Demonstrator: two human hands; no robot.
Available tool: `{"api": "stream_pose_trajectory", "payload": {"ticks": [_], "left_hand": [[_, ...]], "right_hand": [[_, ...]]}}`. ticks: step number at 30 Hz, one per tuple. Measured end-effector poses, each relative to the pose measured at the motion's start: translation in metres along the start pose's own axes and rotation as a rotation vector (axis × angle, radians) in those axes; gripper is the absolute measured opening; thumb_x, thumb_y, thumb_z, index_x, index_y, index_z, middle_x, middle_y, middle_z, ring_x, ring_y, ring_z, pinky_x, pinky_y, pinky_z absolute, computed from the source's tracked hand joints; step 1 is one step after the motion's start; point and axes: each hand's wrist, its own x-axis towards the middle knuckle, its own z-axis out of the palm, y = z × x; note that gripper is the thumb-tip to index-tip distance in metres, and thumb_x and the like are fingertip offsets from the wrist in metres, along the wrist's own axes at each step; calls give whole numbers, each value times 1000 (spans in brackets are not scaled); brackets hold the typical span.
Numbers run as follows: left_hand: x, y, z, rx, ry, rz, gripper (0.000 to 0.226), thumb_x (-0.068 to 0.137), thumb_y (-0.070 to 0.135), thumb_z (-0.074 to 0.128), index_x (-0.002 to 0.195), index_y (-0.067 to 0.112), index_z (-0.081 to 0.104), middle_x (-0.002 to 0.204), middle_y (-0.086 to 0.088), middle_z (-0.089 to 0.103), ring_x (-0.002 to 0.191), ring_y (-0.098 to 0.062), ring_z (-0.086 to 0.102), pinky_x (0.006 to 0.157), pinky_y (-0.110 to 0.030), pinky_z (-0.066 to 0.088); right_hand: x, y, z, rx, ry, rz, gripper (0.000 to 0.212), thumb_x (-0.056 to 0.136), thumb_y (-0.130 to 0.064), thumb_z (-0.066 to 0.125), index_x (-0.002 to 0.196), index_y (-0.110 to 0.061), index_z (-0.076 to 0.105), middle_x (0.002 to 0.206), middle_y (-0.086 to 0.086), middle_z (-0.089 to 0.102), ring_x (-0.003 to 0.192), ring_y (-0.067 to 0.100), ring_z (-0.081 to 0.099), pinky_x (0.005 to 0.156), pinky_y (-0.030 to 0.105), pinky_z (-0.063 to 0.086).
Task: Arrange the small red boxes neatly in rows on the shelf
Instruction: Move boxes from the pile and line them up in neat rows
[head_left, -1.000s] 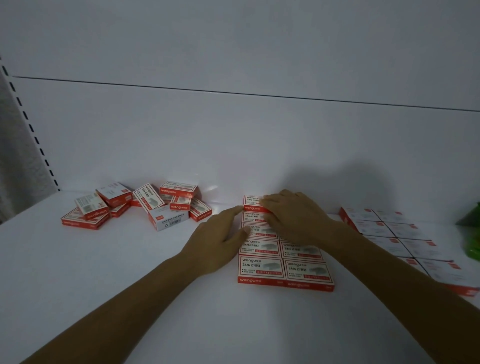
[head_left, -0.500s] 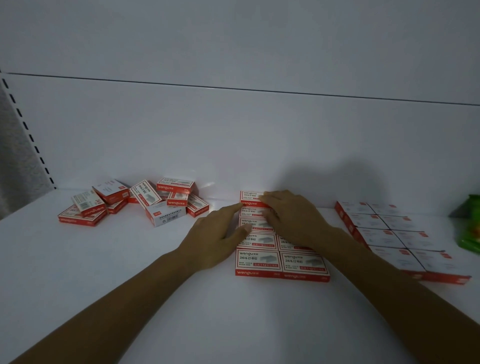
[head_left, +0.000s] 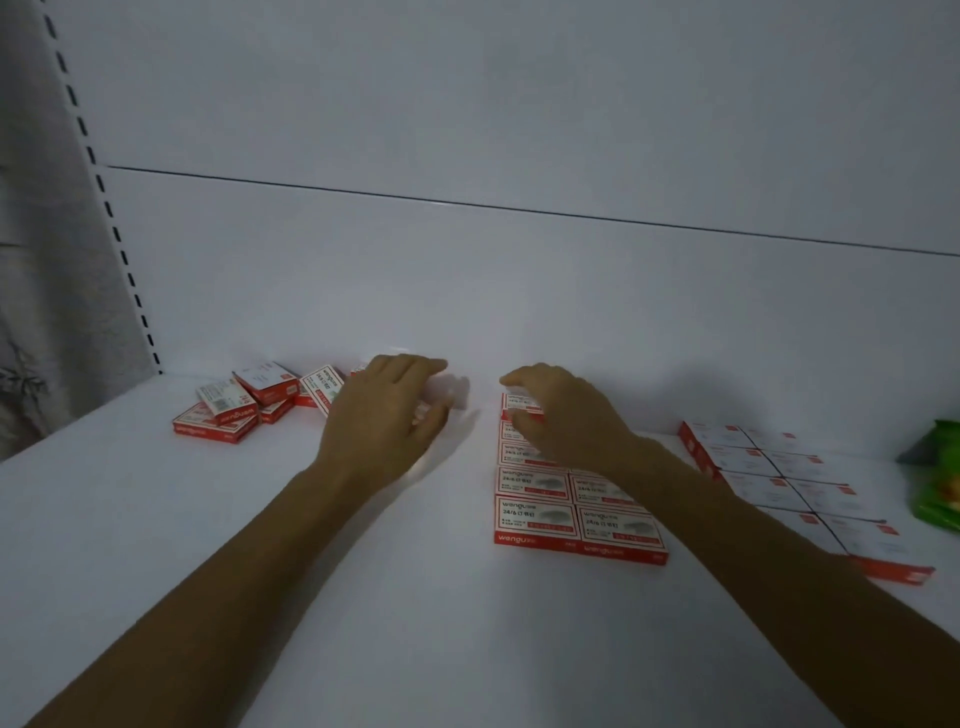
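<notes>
**A:** Left hand (head_left: 382, 418) is out over the near edge of the loose heap of red staple boxes (head_left: 234, 410), fingers spread. Something pale blurs beneath them, and I can't tell if it's gripped.

**B:** Right hand (head_left: 569, 418)?

**A:** Loosely curved, holding nothing, above the far end of the two-column block of staple boxes (head_left: 576, 519), which runs back under its wrist. A second block (head_left: 810, 488) lies right of that forearm on the white shelf (head_left: 415, 597).

A shop: white display shelf (head_left: 156, 545), slotted upright (head_left: 104, 208) at the frame's left, many identical staple boxes (head_left: 576, 514) laid out in rows.
</notes>
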Motion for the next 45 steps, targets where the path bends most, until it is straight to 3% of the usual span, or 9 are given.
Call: {"api": "stream_pose_trajectory", "payload": {"ticks": [8, 11, 19, 22, 28, 32, 36, 40, 45], "left_hand": [[4, -33, -7, -11, 267, -278, 37, 91, 36, 44, 119, 16, 59, 118, -5, 64, 110, -26, 55, 88, -42, 44], [-4, -44, 2, -4, 262, -330, 37, 93, 35, 39, 119, 16, 59, 117, -5, 63, 109, -26, 54, 89, -42, 42], [-2, -65, 16, -169, 242, -623, 33, 96, 33, 44, 121, 14, 56, 117, -5, 62, 109, -24, 54, 91, -41, 44], [-5, -71, 20, -269, 254, -725, 34, 96, 31, 41, 120, 13, 55, 115, -7, 62, 108, -23, 54, 90, -42, 47], [-5, -65, 17, -362, 301, -748, 36, 96, 35, 42, 122, 15, 55, 119, -4, 62, 111, -21, 53, 93, -42, 46], [-9, -58, 10, -478, 352, -677, 39, 94, 44, 44, 124, 20, 52, 117, 3, 61, 109, -16, 54, 94, -38, 46], [-5, -45, 5, -762, 364, -700, 41, 85, 56, 47, 114, 29, 55, 99, 19, 63, 96, -8, 62, 83, -29, 52], [7, -28, -6, -1077, 358, -695, 21, 91, 39, 54, 97, 23, 66, 89, 12, 70, 79, -2, 67, 66, -14, 52], [12, -14, -12, -1348, 263, -714, 17, 90, 23, 59, 100, 13, 69, 91, 1, 73, 79, -9, 69, 66, -17, 53]], "right_hand": [[53, -68, 25, -45, -18, -164, 36, 90, -34, 50, 122, -17, 52, 116, 3, 57, 105, 22, 52, 89, 38, 42], [75, -81, 39, -113, -14, -200, 34, 91, -32, 48, 122, -17, 50, 114, 4, 57, 102, 23, 53, 85, 36, 42], [110, -94, 68, -9, -39, -8, 33, 89, -40, 51, 97, -11, 65, 93, 9, 54, 91, 24, 53, 71, 34, 47], [111, -94, 68, 22, -70, 21, 34, 86, -40, 56, 112, -19, 63, 103, 10, 54, 97, 24, 53, 79, 38, 50], [108, -94, 58, 80, -115, 29, 34, 81, -37, 60, 112, -25, 60, 103, 0, 66, 94, 20, 59, 78, 36, 52], [102, -96, 48, 225, 80, 0, 40, 73, -36, 72, 109, -25, 59, 104, -3, 62, 92, 14, 58, 76, 34, 53], [92, -99, 23, 391, 258, -145, 52, 74, -26, 75, 120, -19, 53, 107, -1, 59, 95, 11, 58, 74, 23, 53], [80, -97, 8, 276, 345, -248, 51, 76, -29, 71, 121, -13, 55, 108, 3, 62, 92, 13, 59, 75, 26, 53], [66, -86, 2, 173, 296, -166, 58, 74, -36, 74, 124, -21, 51, 113, -4, 59, 98, 9, 56, 78, 31, 53]]}}
